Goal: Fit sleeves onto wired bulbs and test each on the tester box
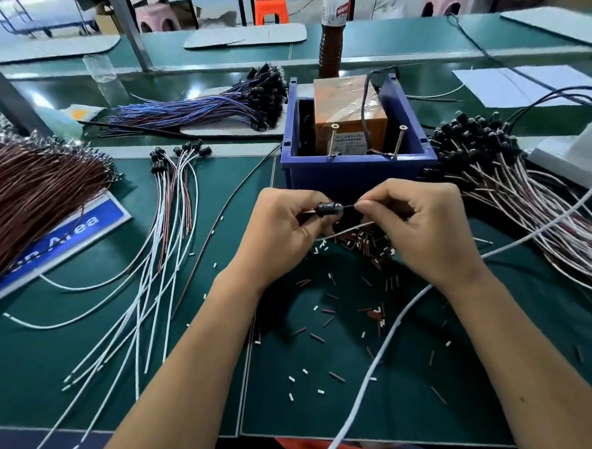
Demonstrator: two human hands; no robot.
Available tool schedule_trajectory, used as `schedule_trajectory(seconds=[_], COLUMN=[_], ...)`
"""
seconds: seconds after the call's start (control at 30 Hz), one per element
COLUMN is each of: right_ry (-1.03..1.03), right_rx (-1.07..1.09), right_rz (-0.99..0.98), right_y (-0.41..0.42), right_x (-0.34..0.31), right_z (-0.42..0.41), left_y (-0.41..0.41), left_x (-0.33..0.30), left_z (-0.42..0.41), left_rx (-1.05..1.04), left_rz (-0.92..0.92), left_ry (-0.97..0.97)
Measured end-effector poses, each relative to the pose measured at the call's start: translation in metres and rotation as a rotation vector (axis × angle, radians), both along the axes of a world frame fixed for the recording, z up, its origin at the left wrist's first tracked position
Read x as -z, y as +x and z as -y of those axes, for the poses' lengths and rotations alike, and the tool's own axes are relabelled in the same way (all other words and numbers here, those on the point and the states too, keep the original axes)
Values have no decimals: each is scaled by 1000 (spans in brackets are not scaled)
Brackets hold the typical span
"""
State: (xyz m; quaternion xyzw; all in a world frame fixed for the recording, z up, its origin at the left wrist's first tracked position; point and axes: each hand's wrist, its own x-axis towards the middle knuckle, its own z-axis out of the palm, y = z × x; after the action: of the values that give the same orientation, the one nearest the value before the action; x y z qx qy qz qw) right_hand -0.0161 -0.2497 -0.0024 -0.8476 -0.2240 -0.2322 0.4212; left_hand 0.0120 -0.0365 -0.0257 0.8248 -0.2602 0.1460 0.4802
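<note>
Head view: near the middle of the green counter [74,367], just in front of the blue bin [355,172] with the orange tester box [348,120]. Left hand [280,230] curled round a black sleeve [329,209]; right hand [421,227] pinching a thin wire [348,206] at the sleeve's right end. Sleeved bulbs [477,137] heaped far right, white leads [163,251] fanned left, cut insulation bits [368,248] scattered under the hands.

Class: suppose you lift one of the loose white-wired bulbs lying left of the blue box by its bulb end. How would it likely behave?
The white-wired bulbs would probably droop: their thin leads already curve across the mat. Likely light, since they are slender. The bare tips may snag neighbouring wires.
</note>
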Motion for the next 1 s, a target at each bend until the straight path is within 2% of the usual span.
schedule_trajectory(seconds=[0.1,0.2,0.37,0.5,0.6,0.7,0.83,0.9,1.0], right_ry=[66,162,3,218,276,378,537,605,627], right_rx=[60,55,-19,-307,-590,-807,-902,-868,-706], right_rz=[17,-51,-211,-540,-746,-741,-596,-561,-591], right_y=[2,3,1,4,1,-5,-6,-3,-2], right_x=[-1,-5,-4,-13,-14,-15,-13,-12,-11], right_z=[7,19,24,56,79,86,75,62,37], left_y=[2,3,1,0,0,0,-3,-6,-9], left_x=[-1,-4,-6,-7,-8,-8,-13,-18,-23], left_z=[-5,-12,-14,-16,-15,-15,-12,-11,-8], left_rx=[-18,-65,-32,-29,-18,16,61,95,187], left_rz=[1,-34,-15,-27,-28,-28,-58,-106,-176], left_ry=[-16,-108,-114,-173,-217,-236,-352,-465,-578])
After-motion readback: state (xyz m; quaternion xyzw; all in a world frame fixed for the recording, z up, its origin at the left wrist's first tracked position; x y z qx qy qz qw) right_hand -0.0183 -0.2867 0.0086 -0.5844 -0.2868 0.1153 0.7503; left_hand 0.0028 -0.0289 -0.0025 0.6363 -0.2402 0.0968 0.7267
